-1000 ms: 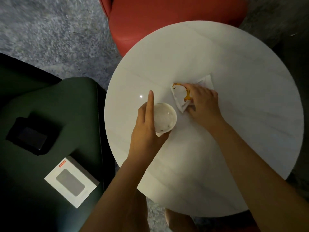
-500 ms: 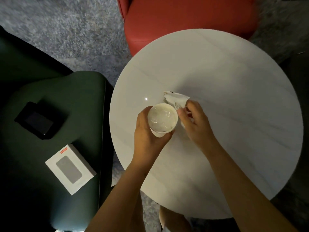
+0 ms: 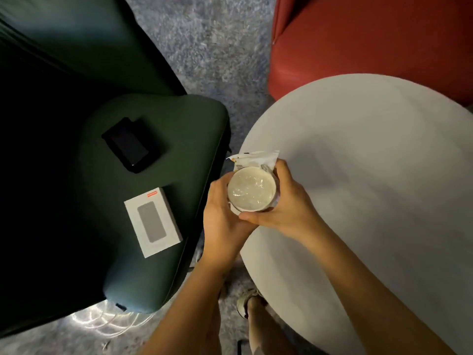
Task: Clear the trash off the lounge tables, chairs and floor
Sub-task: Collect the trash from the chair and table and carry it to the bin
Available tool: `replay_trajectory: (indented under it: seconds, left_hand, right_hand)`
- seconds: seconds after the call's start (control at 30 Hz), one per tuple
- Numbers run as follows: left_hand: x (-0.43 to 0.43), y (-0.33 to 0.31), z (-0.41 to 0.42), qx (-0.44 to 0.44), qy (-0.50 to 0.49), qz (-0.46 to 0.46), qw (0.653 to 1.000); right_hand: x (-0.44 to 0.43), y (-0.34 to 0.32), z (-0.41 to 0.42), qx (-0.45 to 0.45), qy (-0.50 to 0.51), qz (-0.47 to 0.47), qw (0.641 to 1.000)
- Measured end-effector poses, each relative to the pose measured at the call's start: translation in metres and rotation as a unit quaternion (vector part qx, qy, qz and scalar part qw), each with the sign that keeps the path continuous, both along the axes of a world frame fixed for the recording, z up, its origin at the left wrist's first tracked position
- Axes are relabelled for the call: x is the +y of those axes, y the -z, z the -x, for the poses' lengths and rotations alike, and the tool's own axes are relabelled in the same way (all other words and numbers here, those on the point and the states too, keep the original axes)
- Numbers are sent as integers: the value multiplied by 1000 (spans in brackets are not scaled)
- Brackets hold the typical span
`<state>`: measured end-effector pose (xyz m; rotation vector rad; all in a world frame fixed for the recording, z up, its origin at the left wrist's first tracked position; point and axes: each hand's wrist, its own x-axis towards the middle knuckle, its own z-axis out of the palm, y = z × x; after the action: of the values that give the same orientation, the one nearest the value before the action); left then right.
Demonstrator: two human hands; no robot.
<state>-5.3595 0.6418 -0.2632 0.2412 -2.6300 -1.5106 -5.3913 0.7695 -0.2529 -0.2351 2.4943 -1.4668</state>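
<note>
At frame centre, cup [image 3: 252, 192]: white, seen from above, mouth up, glossy inside; over table's left rim, btwn both hands.
Wrapper [image 3: 256, 160]: white, crumpled, some dark print; sticks out just above cup in frame, touching its far side, partly under R fingers.
L hand [image 3: 221, 219]: fingers curled round cup's left side, holding it.
R hand [image 3: 289, 206]: thumb on cup's near side, fingers wrapped round right/far side, holding cup + pressing wrapper to it.
Table [image 3: 371, 175]: round, white, right half of frame.
Green seat [image 3: 158, 252]: left of table, apart from it.
Box [image 3: 152, 221]: white, grey rectangle on top, flat on seat, centre left.
Black device [image 3: 131, 144]: flat on seat, above box in frame, apart from it.
Red chair [image 3: 371, 42]: upper right, beyond table.
Carpet [image 3: 217, 47]: grey-blue, btwn seats.
Shoe [image 3: 247, 302]: lower centre, by table edge.
Cords [image 3: 102, 321]: pale, lower left at seat's base.
</note>
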Motion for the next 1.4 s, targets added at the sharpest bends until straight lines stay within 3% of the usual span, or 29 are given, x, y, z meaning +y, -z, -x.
replay_trajectory:
  seconds: [0.2, 0.5, 0.6, 0.8, 1.03, 1.27, 1.4]
  left_hand:
    - [-78, 4, -17, -6, -66, -15, 998]
    - [-194, 25, -21, -48, -184, -15, 982]
    - [-225, 33, -12, -63, -186, -32, 980]
    - [-267, 60, 13, -86, -206, -47, 974]
    - [-290, 90, 31, -102, -225, -68, 967]
    - [-296, 100, 56, -127, -180, -53, 974]
    - [-297, 96, 71, -142, -115, -41, 982]
  right_hand:
    - [-83, 5, 10, -59, -103, -14, 993]
    - [-190, 40, 44, -201, -207, 84, 954]
    - [-216, 52, 66, -201, -183, 77, 959]
    - [-265, 89, 121, -210, -34, 26, 977]
    - [-300, 130, 169, -345, 102, 98, 928]
    - [-315, 131, 184, -310, -62, 29, 948]
    - [-313, 126, 184, -368, -181, 82, 909]
